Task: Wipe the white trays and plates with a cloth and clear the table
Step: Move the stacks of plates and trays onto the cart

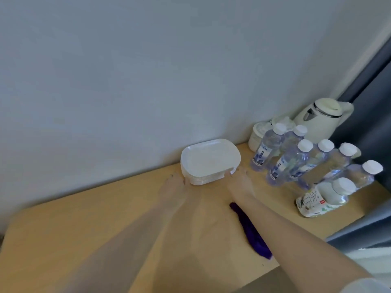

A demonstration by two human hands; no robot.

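Note:
A stack of several white trays (209,160) sits on the wooden table (84,225) against the wall. My left hand (172,188) touches the stack's left side with straight fingers. On the other side, my right hand (240,181) presses its fingers against the stack's front right corner. A purple cloth (249,231) lies crumpled on the table below my right forearm, apart from both hands.
Several clear water bottles (296,159) with white caps stand to the right of the stack. A white kettle (321,119) and white lidded cups (259,134) are in the back corner. A labelled white bottle (323,197) lies near the right edge. A dark curtain (370,115) hangs at right.

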